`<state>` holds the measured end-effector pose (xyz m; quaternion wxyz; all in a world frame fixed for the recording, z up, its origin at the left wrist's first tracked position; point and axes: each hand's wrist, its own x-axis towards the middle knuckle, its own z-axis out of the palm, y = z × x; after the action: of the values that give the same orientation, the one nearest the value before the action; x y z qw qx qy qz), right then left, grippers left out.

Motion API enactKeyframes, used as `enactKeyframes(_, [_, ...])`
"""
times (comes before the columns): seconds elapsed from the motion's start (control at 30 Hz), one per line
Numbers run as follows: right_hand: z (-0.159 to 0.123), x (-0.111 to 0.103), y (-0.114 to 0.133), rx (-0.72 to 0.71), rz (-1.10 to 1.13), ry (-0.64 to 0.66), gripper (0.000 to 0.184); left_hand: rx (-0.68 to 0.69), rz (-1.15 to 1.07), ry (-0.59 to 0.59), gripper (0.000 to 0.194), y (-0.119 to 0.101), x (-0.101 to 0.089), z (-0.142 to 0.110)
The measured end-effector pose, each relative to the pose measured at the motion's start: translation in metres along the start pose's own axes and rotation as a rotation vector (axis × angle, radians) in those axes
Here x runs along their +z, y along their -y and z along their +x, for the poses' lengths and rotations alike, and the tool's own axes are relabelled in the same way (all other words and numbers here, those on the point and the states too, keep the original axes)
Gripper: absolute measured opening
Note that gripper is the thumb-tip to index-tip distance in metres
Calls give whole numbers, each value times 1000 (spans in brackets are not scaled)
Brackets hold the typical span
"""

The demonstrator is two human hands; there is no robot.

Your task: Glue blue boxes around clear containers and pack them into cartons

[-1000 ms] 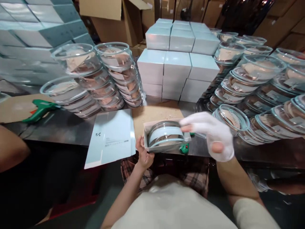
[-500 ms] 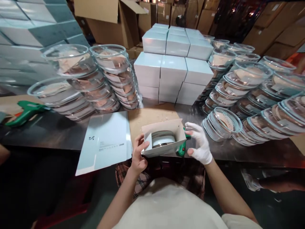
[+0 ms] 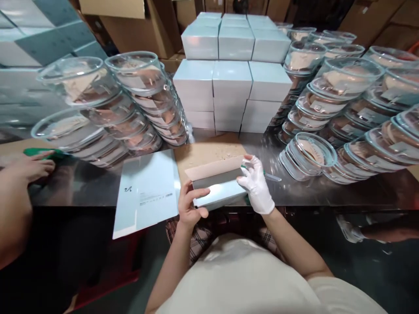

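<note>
Box was held between both hands above the near edge of the tabletop.
Flat printed cartons were laid at left; the box's left end was gripped by the bare left hand, its right end was held by the gloved right hand, fingers curled narrow, and clear round containers were stacked farther right.
</note>
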<state>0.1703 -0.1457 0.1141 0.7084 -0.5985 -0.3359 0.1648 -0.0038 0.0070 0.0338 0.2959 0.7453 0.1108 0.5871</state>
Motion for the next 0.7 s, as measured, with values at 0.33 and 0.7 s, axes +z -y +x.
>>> enactKeyframes(0.33, [1,-34,-10,668,-1220,50,47,141,52,-54,48,-14,10,8])
enactKeyframes(0.7, [-11,-51,-27,173,-133,-394,54,-569,-57,40,35,-42,10,-24])
